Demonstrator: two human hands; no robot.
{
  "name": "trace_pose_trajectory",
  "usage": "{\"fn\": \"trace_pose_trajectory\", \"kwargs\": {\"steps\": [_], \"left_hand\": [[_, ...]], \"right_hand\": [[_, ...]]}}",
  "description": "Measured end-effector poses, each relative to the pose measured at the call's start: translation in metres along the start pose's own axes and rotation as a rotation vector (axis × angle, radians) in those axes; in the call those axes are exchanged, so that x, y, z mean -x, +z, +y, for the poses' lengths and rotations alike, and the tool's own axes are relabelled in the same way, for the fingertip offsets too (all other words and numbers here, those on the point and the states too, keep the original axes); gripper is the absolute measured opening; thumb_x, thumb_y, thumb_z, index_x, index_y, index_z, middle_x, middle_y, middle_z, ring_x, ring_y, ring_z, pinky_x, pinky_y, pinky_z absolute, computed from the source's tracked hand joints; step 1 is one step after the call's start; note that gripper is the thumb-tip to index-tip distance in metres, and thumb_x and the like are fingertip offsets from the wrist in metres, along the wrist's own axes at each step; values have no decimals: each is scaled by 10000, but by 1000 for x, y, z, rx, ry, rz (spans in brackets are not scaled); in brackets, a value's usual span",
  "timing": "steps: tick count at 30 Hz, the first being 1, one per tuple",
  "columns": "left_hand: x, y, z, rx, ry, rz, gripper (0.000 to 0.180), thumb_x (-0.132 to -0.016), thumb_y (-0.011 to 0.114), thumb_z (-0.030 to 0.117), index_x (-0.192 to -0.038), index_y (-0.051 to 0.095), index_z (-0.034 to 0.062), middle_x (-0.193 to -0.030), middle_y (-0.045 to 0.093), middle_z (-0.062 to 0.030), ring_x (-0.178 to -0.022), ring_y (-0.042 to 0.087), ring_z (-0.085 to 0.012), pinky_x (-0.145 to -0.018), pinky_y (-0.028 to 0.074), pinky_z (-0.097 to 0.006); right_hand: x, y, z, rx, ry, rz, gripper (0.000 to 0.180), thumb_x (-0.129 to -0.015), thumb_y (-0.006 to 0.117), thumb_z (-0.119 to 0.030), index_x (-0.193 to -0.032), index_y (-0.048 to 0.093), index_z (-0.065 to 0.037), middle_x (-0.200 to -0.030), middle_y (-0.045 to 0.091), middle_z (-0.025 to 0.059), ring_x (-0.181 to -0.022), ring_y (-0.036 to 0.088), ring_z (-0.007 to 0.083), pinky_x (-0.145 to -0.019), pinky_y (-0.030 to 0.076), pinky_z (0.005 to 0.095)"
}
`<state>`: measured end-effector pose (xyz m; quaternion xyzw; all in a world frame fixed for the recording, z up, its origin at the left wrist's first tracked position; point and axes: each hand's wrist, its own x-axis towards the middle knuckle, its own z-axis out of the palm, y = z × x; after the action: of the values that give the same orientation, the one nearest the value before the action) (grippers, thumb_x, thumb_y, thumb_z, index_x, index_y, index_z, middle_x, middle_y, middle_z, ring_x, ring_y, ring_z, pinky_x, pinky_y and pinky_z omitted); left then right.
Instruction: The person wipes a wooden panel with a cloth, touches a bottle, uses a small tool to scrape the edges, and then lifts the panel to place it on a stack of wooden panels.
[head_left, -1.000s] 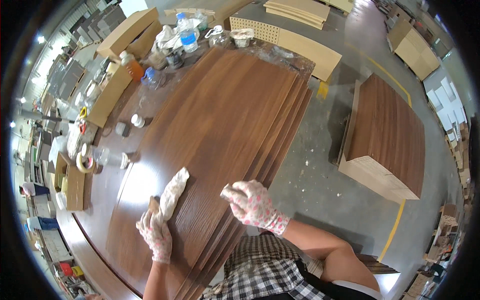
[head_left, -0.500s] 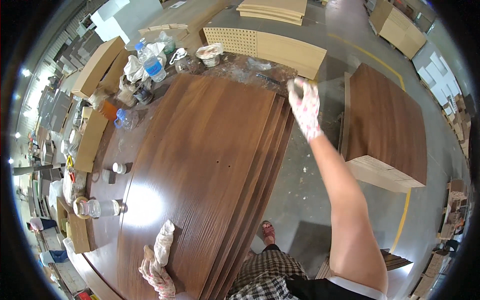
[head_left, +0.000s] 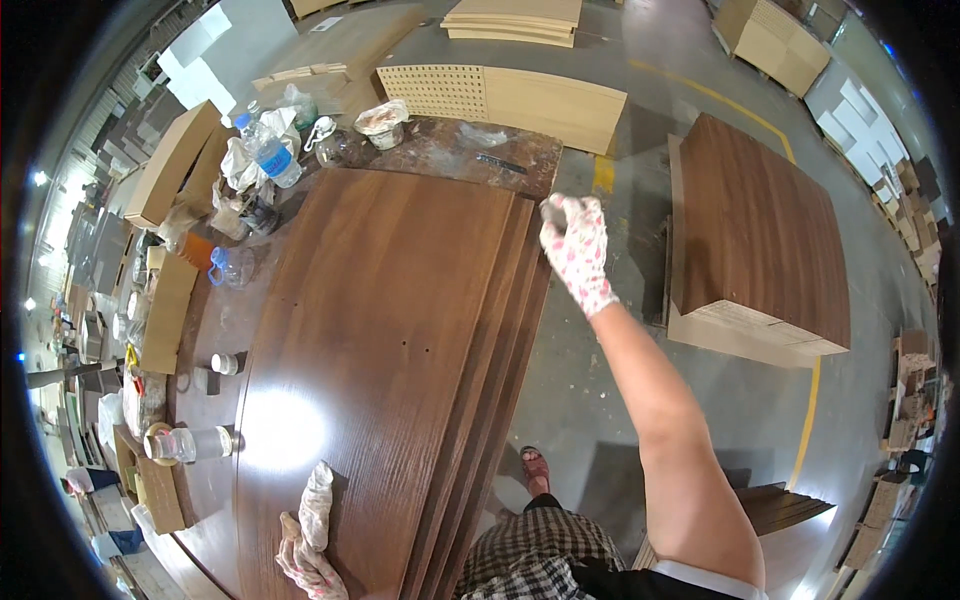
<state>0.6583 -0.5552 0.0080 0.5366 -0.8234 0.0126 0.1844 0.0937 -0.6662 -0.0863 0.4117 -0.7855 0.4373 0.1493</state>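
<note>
I see a clear bottle (head_left: 268, 155) with a blue label far left of my right hand (head_left: 577, 250); a clear, white-capped bottle (head_left: 190, 443) lies above my left hand (head_left: 305, 565).

Plastic water bottle (head_left: 268, 153) among clutter at desk's far left corner; perforated pale board (head_left: 500, 98) behind; separate brown panel stack (head_left: 760, 230) on floor at right — bowl-like container (head_left: 381, 122), contents unclear.
</note>
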Motion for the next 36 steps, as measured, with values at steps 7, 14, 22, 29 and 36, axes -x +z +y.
{"fn": "trace_pose_trajectory", "kwargs": {"steps": [7,14,22,29,36], "left_hand": [[44,18,-61,-65,-75,-34,425,-986,398,294,-1268,498,-9,-1285,498,-223,-1167,486,-383,-988,380,-459],[58,34,-80,-94,-28,24,328,-979,436,209,-1253,495,38,-1272,466,-182,-1153,470,-350,-967,367,-483],[50,27,-67,-100,-3,-52,335,-981,434,226,-1265,473,52,-1277,456,-185,-1172,443,-367,-984,350,-484],[45,32,-61,-68,25,16,340,-969,451,223,-1271,470,69,-1285,470,-160,-1120,456,-366,-931,358,-493],[36,22,-46,-41,43,17,337,-952,481,202,-1261,464,69,-1246,489,-174,-1125,465,-381,-935,339,-520]], "right_hand": [[86,-23,-37,-247,24,-89,383,-695,676,-76,-1064,579,-87,-1016,561,175,-869,581,341,-690,521,454],[39,-2,-26,-169,-81,153,286,-688,703,-64,-966,636,-74,-938,584,153,-897,574,297,-757,509,409],[37,-2,-38,-152,-135,32,351,-685,697,-72,-1028,626,-99,-959,575,134,-907,567,314,-747,498,409],[40,-15,-38,-173,-256,10,275,-709,677,-43,-974,616,-86,-895,560,157,-811,570,348,-664,495,438],[242,-127,-164,-437,-276,-508,454,-728,671,-144,-1169,572,-185,-860,501,18,-776,541,184,-695,511,380]]}}
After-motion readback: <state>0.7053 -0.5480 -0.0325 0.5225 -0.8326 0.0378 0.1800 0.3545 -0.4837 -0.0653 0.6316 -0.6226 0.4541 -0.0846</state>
